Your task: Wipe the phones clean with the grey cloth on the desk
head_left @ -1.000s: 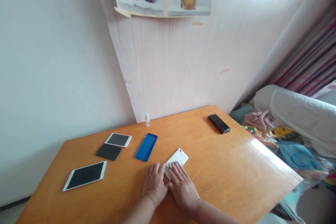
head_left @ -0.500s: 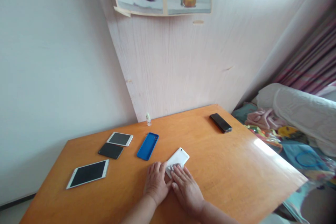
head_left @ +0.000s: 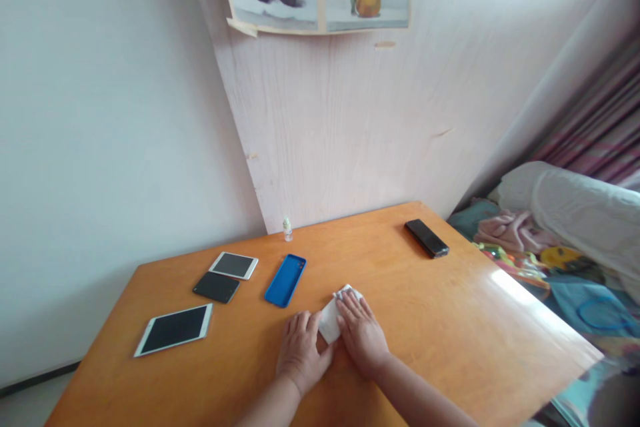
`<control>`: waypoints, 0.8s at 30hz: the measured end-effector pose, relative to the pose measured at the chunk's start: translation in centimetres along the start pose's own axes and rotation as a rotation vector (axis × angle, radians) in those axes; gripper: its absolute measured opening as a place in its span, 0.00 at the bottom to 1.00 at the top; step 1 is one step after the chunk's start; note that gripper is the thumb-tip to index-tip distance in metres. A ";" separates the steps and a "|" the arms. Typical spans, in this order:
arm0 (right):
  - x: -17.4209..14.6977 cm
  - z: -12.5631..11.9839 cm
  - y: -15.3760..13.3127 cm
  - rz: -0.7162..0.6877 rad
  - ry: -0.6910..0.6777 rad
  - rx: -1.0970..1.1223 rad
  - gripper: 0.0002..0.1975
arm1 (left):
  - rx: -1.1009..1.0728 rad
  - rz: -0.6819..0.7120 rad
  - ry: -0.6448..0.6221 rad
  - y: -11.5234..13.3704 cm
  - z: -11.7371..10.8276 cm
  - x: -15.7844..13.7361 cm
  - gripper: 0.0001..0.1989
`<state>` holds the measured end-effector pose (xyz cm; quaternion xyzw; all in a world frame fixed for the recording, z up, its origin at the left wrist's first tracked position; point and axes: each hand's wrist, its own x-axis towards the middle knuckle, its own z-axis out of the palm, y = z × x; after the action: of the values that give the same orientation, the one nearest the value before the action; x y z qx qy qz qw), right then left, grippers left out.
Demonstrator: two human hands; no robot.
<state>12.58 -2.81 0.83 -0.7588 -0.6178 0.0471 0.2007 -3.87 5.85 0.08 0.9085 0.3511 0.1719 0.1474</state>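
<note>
A white smartphone [head_left: 329, 324] lies back up on the wooden table in front of me. My left hand [head_left: 303, 347] grips its near left edge, fingers on one side and thumb at the lower end. Over the phone's far end, my right hand [head_left: 361, 330] presses a crumpled whitish tissue or cloth [head_left: 345, 293] with its fingers held together; most of the cloth is hidden beneath them. Just beyond my left hand rests an empty blue phone case [head_left: 285, 280].
On the table's left lie a white tablet [head_left: 175, 329], a black phone [head_left: 216, 287] and a white phone with a dark screen [head_left: 234, 265]. A small clear bottle [head_left: 287, 229] stands by the wall. A thick black phone-like object [head_left: 426, 238] lies at the back right.
My right hand has slid the cloth from the near part of the white phone to its far end. My left hand stays at the phone's edge. The view has shifted slightly.
</note>
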 end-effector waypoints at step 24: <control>-0.8 1.8 -0.3 -0.160 -0.054 -0.040 0.23 | -0.090 0.028 0.137 -0.8 1.4 -0.5 0.27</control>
<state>11.54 -3.13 -0.85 -0.7094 -0.6824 0.0391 0.1716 -4.12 5.84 -1.59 0.8919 0.3395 0.2514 0.1615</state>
